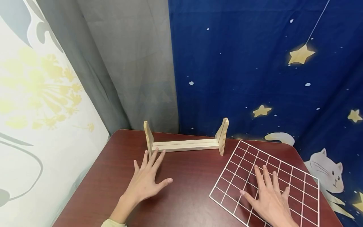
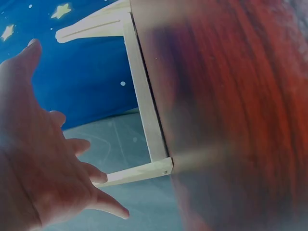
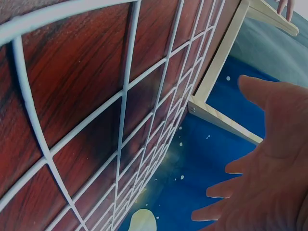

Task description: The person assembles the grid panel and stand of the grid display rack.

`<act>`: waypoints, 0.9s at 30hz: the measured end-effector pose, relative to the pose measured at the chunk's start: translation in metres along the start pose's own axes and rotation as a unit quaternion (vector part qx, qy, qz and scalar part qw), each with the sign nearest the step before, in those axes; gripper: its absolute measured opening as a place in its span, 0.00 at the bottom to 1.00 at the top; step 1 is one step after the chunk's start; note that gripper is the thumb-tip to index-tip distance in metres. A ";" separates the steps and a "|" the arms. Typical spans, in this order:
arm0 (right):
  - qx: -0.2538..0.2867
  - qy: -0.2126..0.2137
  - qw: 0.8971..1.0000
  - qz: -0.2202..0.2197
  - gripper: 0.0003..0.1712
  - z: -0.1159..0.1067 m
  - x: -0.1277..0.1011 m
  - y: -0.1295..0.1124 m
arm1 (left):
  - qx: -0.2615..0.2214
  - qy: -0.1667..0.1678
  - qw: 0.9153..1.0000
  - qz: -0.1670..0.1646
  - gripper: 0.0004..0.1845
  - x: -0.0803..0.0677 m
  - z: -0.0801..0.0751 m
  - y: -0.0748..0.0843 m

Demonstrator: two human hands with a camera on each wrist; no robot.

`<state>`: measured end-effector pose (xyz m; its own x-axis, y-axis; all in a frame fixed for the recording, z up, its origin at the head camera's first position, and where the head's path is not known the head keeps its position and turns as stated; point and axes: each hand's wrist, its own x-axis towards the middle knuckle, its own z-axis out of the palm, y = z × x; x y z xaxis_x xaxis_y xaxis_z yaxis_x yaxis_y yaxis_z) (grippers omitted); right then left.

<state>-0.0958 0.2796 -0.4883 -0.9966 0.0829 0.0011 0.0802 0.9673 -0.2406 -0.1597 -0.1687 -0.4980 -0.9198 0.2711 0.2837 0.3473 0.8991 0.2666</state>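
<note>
A light wooden stand (image 1: 185,145), with two upright side pieces joined by a low slatted bar, sits near the table's back edge. My left hand (image 1: 146,183) hovers in front of its left end, fingers spread and nothing held. In the head view its fingertips overlap the stand's bar. On the right lies a white wire grid panel (image 1: 227,168), flat on the table. My right hand (image 1: 269,198) is over that panel, fingers spread and the palm facing down. The right wrist view shows a gap between this hand (image 3: 274,159) and the wires.
The dark red-brown wooden table (image 1: 181,186) has rounded back corners. Behind it hang a grey curtain (image 1: 141,63) and a blue curtain (image 1: 227,63) with stars and a cat. A white patterned wall or cloth (image 1: 42,142) stands at the left.
</note>
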 end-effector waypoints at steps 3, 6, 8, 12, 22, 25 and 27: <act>-0.006 0.004 1.000 -0.006 0.73 0.001 0.000 0.001 | -0.002 0.003 1.000 0.000 0.57 0.001 0.002 -0.001; -0.005 0.014 1.000 -0.013 0.71 0.002 0.000 0.001 | -0.008 0.006 1.000 -0.004 0.57 0.001 0.003 -0.003; -0.003 0.022 1.000 -0.017 0.70 0.002 0.000 0.002 | -0.012 0.009 1.000 -0.008 0.56 0.002 0.002 -0.005; -0.002 0.016 1.000 -0.018 0.70 0.003 0.002 0.003 | -0.019 0.014 1.000 -0.017 0.56 0.003 0.001 -0.010; -0.006 -0.059 0.998 -0.009 0.73 0.007 0.006 0.010 | -0.063 0.038 0.997 -0.036 0.52 0.004 0.007 -0.013; -0.007 -0.066 0.998 -0.007 0.73 0.009 0.007 0.012 | -0.091 0.028 0.994 -0.049 0.48 0.004 0.011 -0.006; -0.004 -0.068 0.998 -0.006 0.73 0.010 0.006 0.013 | -0.114 0.016 0.991 -0.069 0.46 0.005 0.013 -0.001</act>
<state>-0.1011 0.2906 -0.5007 -0.9910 0.0390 -0.1284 0.0683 0.9702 -0.2327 -0.1669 -0.1644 -0.5086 -0.9563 0.1372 0.2582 0.2546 0.8249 0.5047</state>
